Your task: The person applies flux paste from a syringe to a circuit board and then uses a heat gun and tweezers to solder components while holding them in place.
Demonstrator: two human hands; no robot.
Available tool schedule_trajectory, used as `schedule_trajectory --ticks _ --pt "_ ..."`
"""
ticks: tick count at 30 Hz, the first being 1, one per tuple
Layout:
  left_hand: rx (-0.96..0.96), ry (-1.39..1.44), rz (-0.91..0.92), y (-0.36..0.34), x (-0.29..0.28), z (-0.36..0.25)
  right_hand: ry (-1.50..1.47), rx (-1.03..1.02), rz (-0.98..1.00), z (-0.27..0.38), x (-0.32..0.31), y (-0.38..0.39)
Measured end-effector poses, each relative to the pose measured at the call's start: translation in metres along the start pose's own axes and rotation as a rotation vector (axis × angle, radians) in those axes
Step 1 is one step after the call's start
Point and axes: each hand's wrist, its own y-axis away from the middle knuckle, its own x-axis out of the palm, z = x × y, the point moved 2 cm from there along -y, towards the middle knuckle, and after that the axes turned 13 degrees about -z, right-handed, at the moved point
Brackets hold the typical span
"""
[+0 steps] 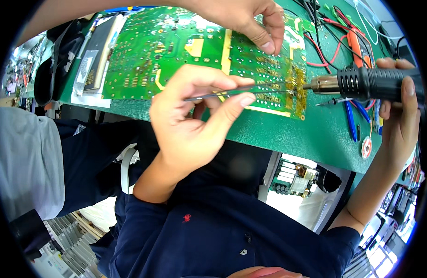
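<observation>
Two own hands (pixel 190 116); co-worker's hand (pixel 247 19), tweezers (pixel 212 95), heat gun (pixel 369 83): one each.

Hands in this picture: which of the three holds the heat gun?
The wearer's right hand, at the picture's right: it wraps the heat gun, while the left hand holds tweezers and the co-worker's hand, at the top, shows no tool.

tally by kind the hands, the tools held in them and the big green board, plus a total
Bare hands: 3 (the wearer's left hand and right hand, plus another person's hand)
Slender dark two-pronged tweezers: 1
Black heat gun with vented barrel and metal nozzle: 1
Large green circuit board: 1
Total: 6
</observation>
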Motion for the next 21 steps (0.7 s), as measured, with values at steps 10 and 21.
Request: schedule_trajectory --ticks 10,21 --pt "0.020 -0.017 -0.069 0.003 -0.003 0.000 -0.007 -0.195 0.269 -0.019 -0.023 -0.015" --pt "0.023 -0.047 0.045 -0.003 0.006 0.000 0.094 -0.337 0.485 -0.048 -0.059 -0.041"
